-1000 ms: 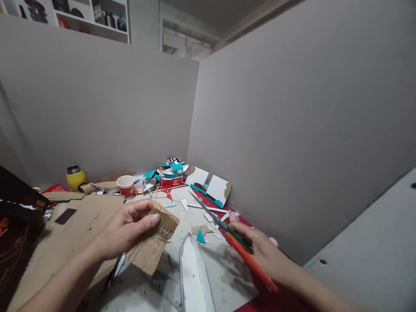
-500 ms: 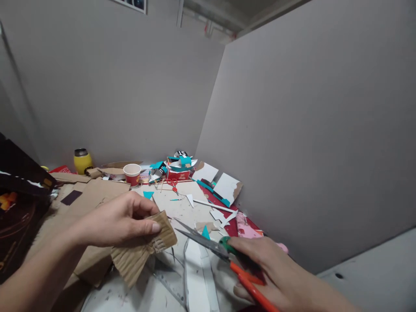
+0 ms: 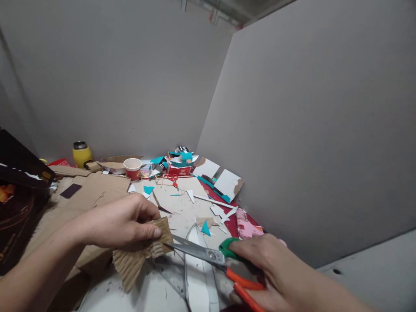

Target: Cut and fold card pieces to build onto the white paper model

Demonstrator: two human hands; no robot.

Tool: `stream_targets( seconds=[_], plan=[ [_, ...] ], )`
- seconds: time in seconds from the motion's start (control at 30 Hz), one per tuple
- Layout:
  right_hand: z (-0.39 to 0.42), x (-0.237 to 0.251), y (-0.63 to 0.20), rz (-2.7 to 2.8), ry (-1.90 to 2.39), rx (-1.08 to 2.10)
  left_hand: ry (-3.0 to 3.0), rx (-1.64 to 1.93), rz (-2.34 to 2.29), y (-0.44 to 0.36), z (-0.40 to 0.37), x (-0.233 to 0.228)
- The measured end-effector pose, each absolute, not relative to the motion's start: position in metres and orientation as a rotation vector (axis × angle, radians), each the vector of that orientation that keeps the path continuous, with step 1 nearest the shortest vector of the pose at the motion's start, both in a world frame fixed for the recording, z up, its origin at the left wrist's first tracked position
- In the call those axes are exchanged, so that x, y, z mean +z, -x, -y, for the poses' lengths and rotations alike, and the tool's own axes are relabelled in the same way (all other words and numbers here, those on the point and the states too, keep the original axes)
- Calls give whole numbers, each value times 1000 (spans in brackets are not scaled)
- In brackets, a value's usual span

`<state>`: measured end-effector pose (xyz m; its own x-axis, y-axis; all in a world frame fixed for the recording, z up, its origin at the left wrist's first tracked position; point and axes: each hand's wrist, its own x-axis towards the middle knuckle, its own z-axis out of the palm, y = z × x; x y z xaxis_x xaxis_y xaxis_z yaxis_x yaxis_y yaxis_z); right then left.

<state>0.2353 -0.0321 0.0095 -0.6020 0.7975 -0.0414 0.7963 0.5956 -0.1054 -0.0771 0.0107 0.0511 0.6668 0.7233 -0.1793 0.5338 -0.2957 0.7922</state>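
My left hand pinches a piece of brown corrugated cardboard above the table, thumb on its upper right corner. My right hand grips scissors by their green and orange handles. The steel blades point left, and their tips touch the cardboard's right edge just below my left thumb. A white pointed paper shape lies on the table under the blades.
Paper and card scraps litter the table. At the back stand a paper cup, a yellow flask, small red scissors and a red box with teal pieces. Flat cardboard sheets lie left. Grey partition walls close in behind and right.
My right hand swung the scissors from pointing up and away to lying level, with the blades brought left to the cardboard's edge. The left hand lowered the cardboard slightly. The view tilted downward.
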Motion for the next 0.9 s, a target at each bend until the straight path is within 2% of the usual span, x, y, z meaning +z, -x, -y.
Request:
stream_targets(
  seconds=[0.37,0.6,0.9],
  plan=[
    [36,3,-237,2821,1405,175,-2017,280,-987,76,-13,52],
    [32,-3,-237,2641,1431,59,-2083,1131,-1453,69,-5,62],
    [28,-7,-240,2512,1418,-202,-2456,815,-1614,54,10,49]
  ],
)
